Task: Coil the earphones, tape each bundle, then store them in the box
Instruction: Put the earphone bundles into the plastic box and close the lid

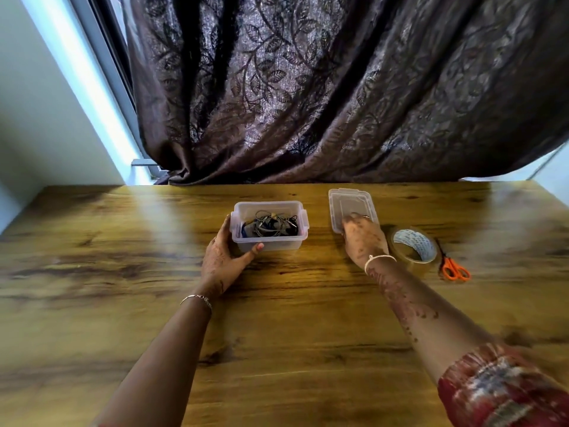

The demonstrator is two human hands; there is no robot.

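far left, pale wall (37, 118) and bright window frame (92, 72); behind, across most of the width, dark brown curtain (308, 87) with a leaf pattern, hanging down to the far edge of the wooden table (292, 318); left of centre, left hand (226, 257) wrapped round the near left corner of the clear plastic box (277, 245), thumb against the front wall, fingers along the left side, thin bracelet (197, 298) on the wrist; box upright on the table, uncovered; inside it, earphones (271, 226) in a dark heap of looped wire, any tape on them too small to make out; just right of the box and apart from it, clear lid (348, 201) lying flat on the table; right hand (365, 241) over the near end of the lid, fingers bent down onto it, blurred, so cannot tell whether gripping or only resting; pale bangle (378, 258) on that wrist, patterned red sleeve (498, 389) lower down the arm; just beside the right hand, roll of tape (414, 240) lying flat; furthest right, near the roll, orange-handled scissors (454, 268) flat on the table, blades pointing away
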